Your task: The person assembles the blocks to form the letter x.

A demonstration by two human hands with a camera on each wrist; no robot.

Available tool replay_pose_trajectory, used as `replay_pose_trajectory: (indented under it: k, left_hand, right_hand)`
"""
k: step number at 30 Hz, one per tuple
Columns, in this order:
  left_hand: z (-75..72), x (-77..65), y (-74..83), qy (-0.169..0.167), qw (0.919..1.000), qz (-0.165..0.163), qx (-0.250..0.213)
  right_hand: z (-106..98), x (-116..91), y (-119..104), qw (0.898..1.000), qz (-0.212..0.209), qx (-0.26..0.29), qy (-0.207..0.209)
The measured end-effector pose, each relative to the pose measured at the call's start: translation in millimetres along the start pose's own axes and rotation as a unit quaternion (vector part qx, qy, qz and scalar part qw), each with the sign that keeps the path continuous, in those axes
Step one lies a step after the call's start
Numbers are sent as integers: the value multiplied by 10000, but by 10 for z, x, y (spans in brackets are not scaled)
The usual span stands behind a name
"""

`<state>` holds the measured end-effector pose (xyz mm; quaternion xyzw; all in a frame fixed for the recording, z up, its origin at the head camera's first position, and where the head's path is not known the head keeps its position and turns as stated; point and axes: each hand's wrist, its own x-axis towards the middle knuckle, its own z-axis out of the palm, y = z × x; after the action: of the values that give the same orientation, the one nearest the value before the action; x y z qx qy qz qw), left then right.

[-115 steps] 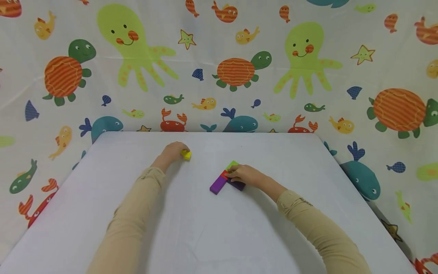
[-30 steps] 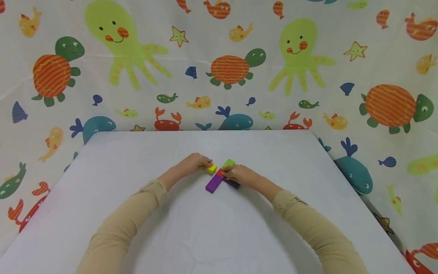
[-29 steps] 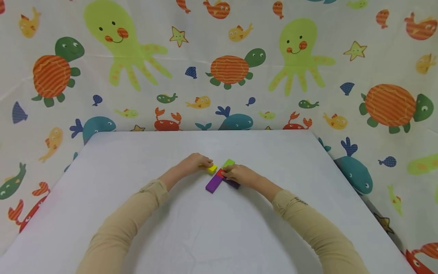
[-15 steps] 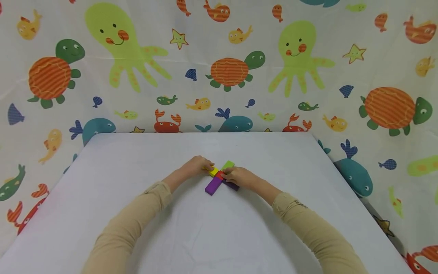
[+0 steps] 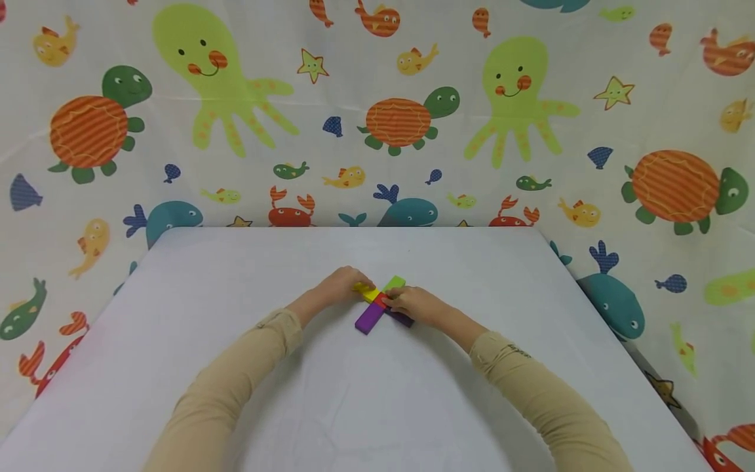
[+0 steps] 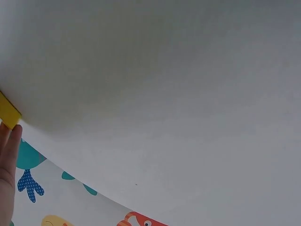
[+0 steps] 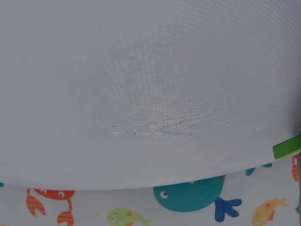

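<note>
Coloured blocks form a cross on the white table. A small red block sits at its centre, with a purple block on the near left, a lime green block at the far right and a dark block on the near right, partly under the right hand. My left hand pinches the yellow block, whose end meets the red block. In the left wrist view its fingers lie against the yellow block. My right hand holds the red block between thumb and fingertips, partly hiding it.
The white table stretches around the blocks on every side. Behind it hangs a curtain printed with sea animals, meeting the table's far edge. The green block's end shows at the right wrist view's edge.
My left hand has brought the yellow block from the far left rightward and nearer, up against the red block. My right hand has stayed on the red block.
</note>
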<state>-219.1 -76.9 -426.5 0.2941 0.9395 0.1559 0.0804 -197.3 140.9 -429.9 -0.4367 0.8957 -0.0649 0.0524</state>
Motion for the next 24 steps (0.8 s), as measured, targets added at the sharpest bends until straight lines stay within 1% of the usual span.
replay_pose_trajectory:
  k: [9, 15, 19, 24]
  left_hand:
    - [-31, 28, 50, -145, 9998, -56, 84]
    - [-65, 71, 86, -129, 9998, 36, 173]
    - [-71, 71, 95, -137, 9997, 46, 186]
    - [-87, 70, 99, -211, 9995, 29, 245]
  right_hand:
    - [-9, 0, -2, 9999, -136, -33, 56]
    - [-31, -21, -2, 9992, -311, -212, 142]
    - [-38, -23, -4, 9991, -329, -236, 126]
    - [-51, -7, -3, 9995, -274, -128, 66]
